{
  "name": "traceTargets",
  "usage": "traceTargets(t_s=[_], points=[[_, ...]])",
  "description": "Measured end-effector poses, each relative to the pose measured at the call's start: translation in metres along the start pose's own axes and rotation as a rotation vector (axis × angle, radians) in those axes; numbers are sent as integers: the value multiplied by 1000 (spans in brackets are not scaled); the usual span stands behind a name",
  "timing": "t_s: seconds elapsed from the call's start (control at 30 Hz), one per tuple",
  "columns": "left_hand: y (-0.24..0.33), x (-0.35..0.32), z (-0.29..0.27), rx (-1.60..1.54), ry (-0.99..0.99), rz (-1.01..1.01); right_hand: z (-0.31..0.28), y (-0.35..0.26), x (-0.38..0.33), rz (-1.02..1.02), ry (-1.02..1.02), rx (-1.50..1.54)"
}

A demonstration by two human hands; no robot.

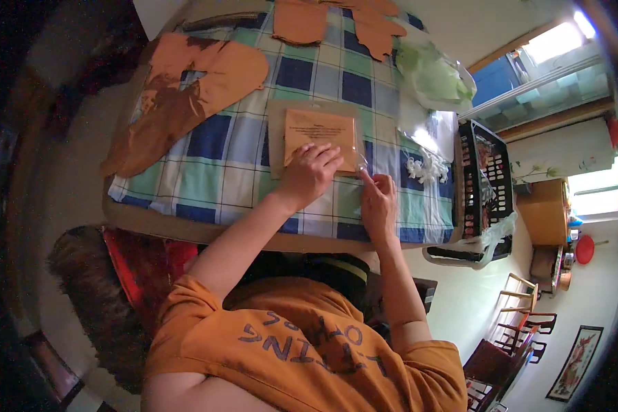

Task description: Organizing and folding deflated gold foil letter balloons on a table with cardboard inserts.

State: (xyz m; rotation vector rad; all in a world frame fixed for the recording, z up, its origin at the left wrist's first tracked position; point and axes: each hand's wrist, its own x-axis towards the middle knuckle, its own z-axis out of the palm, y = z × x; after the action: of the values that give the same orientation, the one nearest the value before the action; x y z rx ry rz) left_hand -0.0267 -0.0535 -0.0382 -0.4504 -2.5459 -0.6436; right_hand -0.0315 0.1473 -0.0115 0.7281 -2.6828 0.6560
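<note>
Beyond the orange shirt [309,350], our left hand [307,173] rests loosely spread on the orange packet [336,130], already inside its clear sleeve [277,147], while our right hand [379,196] pinches the near right corner, closure unclear.

Flat orange packet [321,129], apparently plastic-sleeved

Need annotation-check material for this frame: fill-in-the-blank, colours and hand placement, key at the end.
1. The hand resting on the orange-brown package is the person's ____ one.
2. The fingertips of the other hand are at the package's lower ____ corner.
3. The plastic crate beside the table is ____ in colour.
4. On the checked cloth, a bunch of small pieces is ____ in colour.

Missing words: left; right; black; white.
</note>
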Motion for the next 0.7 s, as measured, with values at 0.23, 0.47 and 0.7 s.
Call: traceTargets(t_s=[0.23, 0.47, 0.7], points=[[4, -11, -61, 48, -88, -63, -5, -27, -8, -38, 78, 71], [-33, -46, -54, 13, -50, -119, 14, -64, -1, -264, -160, 212], [-30, -40, -51, -24, -19, -159, 30, -70, 17, -333, -182, 125]])
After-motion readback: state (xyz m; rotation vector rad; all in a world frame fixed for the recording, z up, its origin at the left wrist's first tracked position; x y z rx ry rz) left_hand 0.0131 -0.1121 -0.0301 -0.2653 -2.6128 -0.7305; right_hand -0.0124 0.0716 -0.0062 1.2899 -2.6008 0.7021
